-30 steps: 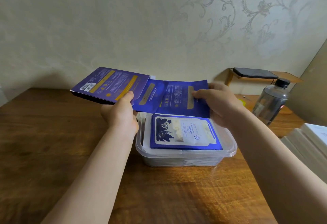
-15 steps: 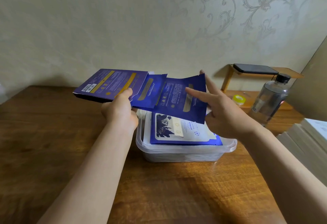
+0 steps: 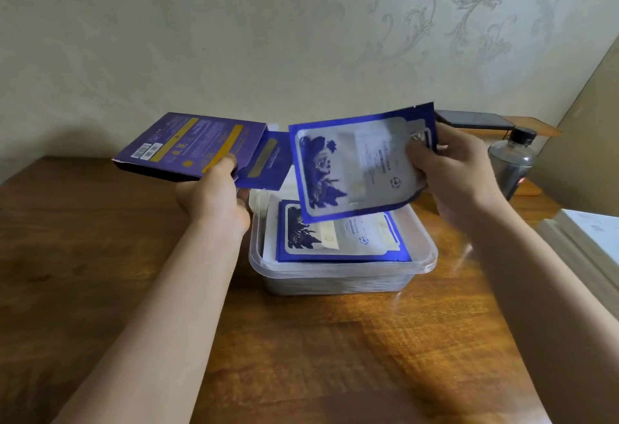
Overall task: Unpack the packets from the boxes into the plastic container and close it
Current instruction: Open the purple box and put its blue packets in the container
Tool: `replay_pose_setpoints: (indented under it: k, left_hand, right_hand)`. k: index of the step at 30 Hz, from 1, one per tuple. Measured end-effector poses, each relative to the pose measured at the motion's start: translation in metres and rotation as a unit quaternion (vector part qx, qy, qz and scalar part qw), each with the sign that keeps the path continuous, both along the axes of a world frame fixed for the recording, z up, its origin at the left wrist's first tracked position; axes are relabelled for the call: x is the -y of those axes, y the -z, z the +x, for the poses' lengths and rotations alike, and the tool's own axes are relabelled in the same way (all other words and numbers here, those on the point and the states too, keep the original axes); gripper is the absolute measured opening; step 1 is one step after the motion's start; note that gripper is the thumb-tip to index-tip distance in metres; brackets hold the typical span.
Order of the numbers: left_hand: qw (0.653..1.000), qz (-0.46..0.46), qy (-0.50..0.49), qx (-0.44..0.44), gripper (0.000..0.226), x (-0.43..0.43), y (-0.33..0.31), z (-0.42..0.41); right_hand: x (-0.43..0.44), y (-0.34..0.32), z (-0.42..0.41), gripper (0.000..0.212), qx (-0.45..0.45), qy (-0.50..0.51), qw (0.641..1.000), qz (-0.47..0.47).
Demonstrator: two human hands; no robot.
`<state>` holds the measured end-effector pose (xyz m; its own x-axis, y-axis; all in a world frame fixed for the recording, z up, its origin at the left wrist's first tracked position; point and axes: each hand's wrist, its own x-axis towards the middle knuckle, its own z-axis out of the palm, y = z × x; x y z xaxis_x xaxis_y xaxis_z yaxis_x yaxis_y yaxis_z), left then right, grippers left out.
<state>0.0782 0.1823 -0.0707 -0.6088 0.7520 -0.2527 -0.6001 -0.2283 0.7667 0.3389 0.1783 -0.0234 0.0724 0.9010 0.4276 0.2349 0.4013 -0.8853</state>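
Observation:
My left hand [image 3: 214,199] grips a flat purple box [image 3: 187,145] above the table, left of the container. Another blue packet [image 3: 268,164] sticks out of the box's open right end. My right hand [image 3: 452,172] pinches a blue and white packet [image 3: 355,162] by its right edge, face towards me, tilted above the clear plastic container [image 3: 341,273]. Inside the container lies a stack of the same packets [image 3: 341,236], face up. No lid shows on the container.
The container stands on a wooden table [image 3: 100,256] against a patterned wall. A dark water bottle [image 3: 512,159] and a small wooden stand with a phone [image 3: 475,120] are at the back right. White boxes [image 3: 589,239] lie stacked at the right edge.
My right hand drew one packet out of the box, turned it face up and brought it over the container. The left hand kept the box in place.

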Motion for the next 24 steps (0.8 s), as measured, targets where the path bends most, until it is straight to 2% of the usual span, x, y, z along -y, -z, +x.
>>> replay_pose_setpoints:
  k: [2, 5, 8, 11, 18, 21, 24]
  left_hand:
    - [1.0, 0.013, -0.002, -0.002, 0.038, -0.001, 0.001, -0.001]
    - [1.0, 0.025, -0.002, -0.001, 0.034, 0.002, -0.002, 0.001]
    - [1.0, 0.029, -0.008, -0.005, 0.034, 0.004, -0.001, 0.003]
    - [0.999, 0.04, -0.009, -0.008, 0.04, 0.004, 0.0, 0.002]
    - [0.999, 0.033, -0.002, -0.012, 0.042, 0.005, -0.002, 0.003]
    - [0.999, 0.035, 0.008, -0.014, 0.043, 0.005, -0.001, 0.008]
    - [0.999, 0.034, 0.016, -0.021, 0.044, 0.004, 0.0, 0.013]
  right_hand:
    - [0.003, 0.006, 0.001, 0.016, -0.08, -0.011, 0.991, -0.107]
    - [0.004, 0.02, 0.002, 0.017, -0.105, -0.025, 0.969, -0.224]
    - [0.005, 0.028, 0.001, 0.02, -0.122, -0.019, 0.947, -0.298]
    - [0.006, 0.028, -0.002, 0.019, -0.117, -0.008, 0.936, -0.331]
    - [0.006, 0.028, -0.016, 0.017, -0.021, 0.037, 0.934, -0.354]
    - [0.003, 0.034, -0.018, 0.016, 0.11, 0.072, 0.944, -0.303]
    - [0.002, 0.036, -0.02, 0.023, 0.254, 0.107, 0.932, -0.235]
